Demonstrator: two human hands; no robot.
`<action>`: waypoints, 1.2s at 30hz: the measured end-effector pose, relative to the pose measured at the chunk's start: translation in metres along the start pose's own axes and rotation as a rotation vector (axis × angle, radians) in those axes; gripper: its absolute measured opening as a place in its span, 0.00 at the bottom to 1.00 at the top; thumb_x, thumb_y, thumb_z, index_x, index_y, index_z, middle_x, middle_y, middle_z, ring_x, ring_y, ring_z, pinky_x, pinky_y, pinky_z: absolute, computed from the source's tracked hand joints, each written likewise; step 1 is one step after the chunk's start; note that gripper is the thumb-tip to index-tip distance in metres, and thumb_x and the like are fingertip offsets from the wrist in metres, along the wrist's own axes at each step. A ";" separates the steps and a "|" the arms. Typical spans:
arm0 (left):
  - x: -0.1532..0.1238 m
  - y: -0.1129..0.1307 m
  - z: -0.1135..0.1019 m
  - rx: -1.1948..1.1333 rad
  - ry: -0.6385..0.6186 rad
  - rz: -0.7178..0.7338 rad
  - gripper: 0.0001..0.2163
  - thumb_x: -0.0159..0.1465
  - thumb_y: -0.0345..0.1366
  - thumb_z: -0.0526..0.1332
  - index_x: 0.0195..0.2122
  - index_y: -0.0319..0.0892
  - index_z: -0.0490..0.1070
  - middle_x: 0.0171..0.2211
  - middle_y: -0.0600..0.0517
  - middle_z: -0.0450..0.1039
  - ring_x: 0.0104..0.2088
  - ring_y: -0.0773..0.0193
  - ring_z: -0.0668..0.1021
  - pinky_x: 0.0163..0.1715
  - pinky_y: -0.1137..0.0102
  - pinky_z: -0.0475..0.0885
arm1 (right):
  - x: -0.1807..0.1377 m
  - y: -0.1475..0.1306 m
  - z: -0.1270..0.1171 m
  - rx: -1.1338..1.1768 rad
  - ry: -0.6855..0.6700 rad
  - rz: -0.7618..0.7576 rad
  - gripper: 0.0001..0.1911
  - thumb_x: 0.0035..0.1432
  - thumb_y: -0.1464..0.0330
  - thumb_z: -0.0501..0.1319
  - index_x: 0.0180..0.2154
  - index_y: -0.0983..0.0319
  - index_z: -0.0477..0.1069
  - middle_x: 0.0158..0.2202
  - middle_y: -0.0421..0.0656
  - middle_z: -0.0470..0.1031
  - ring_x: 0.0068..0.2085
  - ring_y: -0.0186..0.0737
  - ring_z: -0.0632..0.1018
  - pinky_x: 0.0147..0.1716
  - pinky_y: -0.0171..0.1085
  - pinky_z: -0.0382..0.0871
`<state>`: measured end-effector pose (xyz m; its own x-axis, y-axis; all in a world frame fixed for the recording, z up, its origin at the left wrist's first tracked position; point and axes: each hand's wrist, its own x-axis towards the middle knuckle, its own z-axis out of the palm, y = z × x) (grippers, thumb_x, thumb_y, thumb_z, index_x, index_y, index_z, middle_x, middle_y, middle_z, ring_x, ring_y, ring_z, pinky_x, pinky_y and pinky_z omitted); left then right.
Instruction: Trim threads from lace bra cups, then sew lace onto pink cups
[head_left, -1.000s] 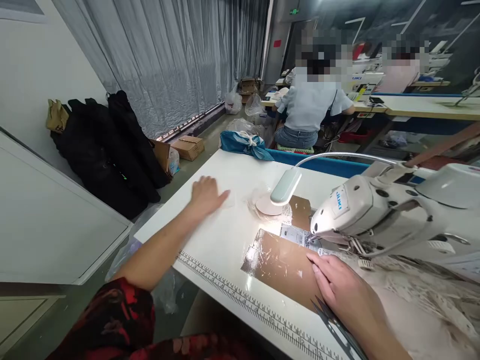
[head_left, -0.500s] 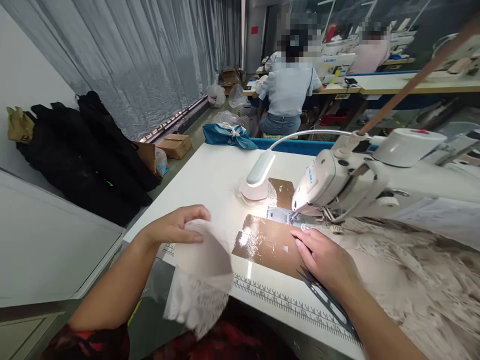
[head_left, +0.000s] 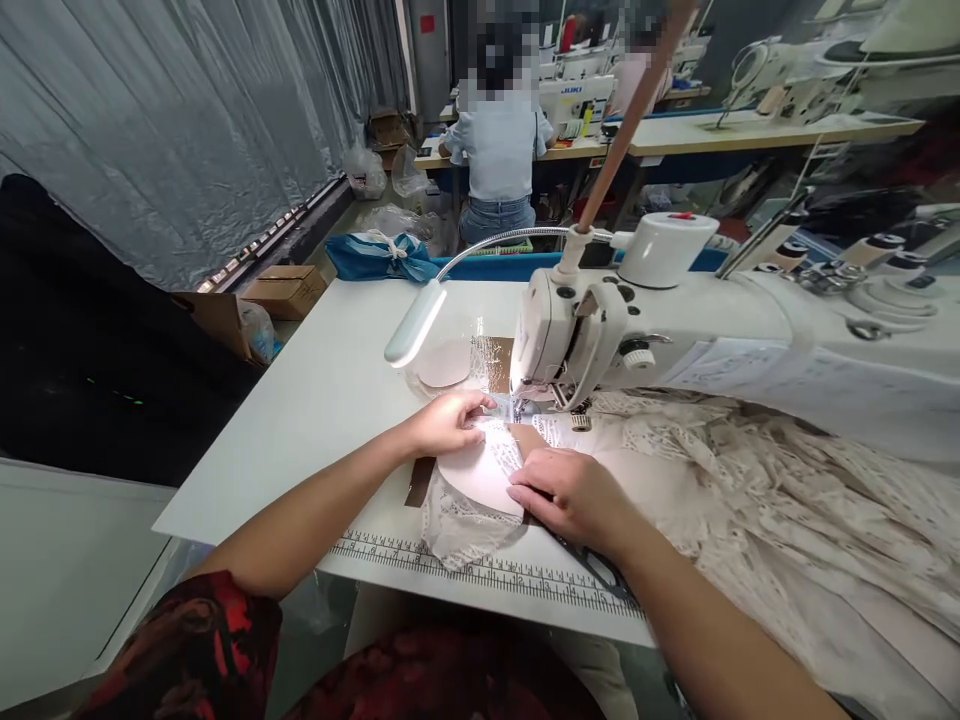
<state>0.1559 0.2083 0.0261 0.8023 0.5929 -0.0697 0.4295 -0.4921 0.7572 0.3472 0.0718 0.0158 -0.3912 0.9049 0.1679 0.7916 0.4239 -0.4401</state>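
Observation:
A pale bra cup with lace trim [head_left: 478, 473] lies in front of the needle of the white sewing machine [head_left: 555, 330]. My left hand [head_left: 448, 424] grips its upper left edge, thumb on top, close to the presser foot. At the cup's right edge, my right hand [head_left: 566, 490] pinches the lace between thumb and fingers. Brown tape [head_left: 420, 482] on the table shows partly beneath the cup. Dark scissors [head_left: 600, 572] lie partly hidden under my right wrist. Another pale lace-trimmed cup [head_left: 444, 364] rests behind my left hand, below the lamp.
A lamp [head_left: 417, 322] on a bendable neck hangs over the white table [head_left: 322, 400]. Beige lace fabric [head_left: 750, 500] is heaped to the right. A ruler strip [head_left: 525, 578] runs along the front edge. A person [head_left: 499, 150] sits ahead at another table.
My left hand has carried the cup from the table's front left edge to the needle area. My right hand has come onto the cup's edge. The view has turned to the right.

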 end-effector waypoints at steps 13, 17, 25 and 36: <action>0.015 0.010 -0.002 0.247 0.029 0.025 0.07 0.56 0.27 0.57 0.33 0.40 0.72 0.25 0.55 0.69 0.25 0.67 0.69 0.26 0.74 0.64 | 0.007 0.000 0.008 -0.272 0.045 0.243 0.13 0.64 0.65 0.54 0.48 0.57 0.72 0.35 0.41 0.73 0.38 0.40 0.74 0.34 0.35 0.62; -0.005 0.019 -0.003 0.476 0.233 0.214 0.08 0.61 0.27 0.53 0.35 0.38 0.72 0.32 0.49 0.72 0.32 0.63 0.74 0.31 0.70 0.69 | 0.007 -0.001 0.009 -0.306 0.038 0.240 0.13 0.64 0.65 0.54 0.48 0.58 0.71 0.34 0.41 0.72 0.37 0.40 0.74 0.35 0.36 0.62; -0.016 0.021 0.028 0.700 0.043 0.357 0.15 0.68 0.35 0.50 0.50 0.35 0.69 0.53 0.41 0.70 0.51 0.52 0.73 0.47 0.60 0.71 | 0.008 -0.001 0.011 -0.362 0.055 0.280 0.16 0.64 0.65 0.52 0.51 0.58 0.70 0.35 0.43 0.74 0.38 0.43 0.75 0.36 0.38 0.63; -0.004 0.007 0.019 0.749 -0.028 0.402 0.23 0.65 0.40 0.53 0.58 0.33 0.63 0.59 0.39 0.64 0.58 0.50 0.68 0.53 0.58 0.67 | 0.014 -0.004 0.008 -0.387 0.023 0.362 0.14 0.64 0.65 0.52 0.48 0.60 0.70 0.36 0.43 0.76 0.36 0.44 0.76 0.34 0.39 0.62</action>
<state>0.1641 0.1905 0.0189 0.9583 0.2717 0.0886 0.2629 -0.9597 0.0993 0.3348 0.0830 0.0125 -0.0537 0.9948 0.0864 0.9911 0.0637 -0.1167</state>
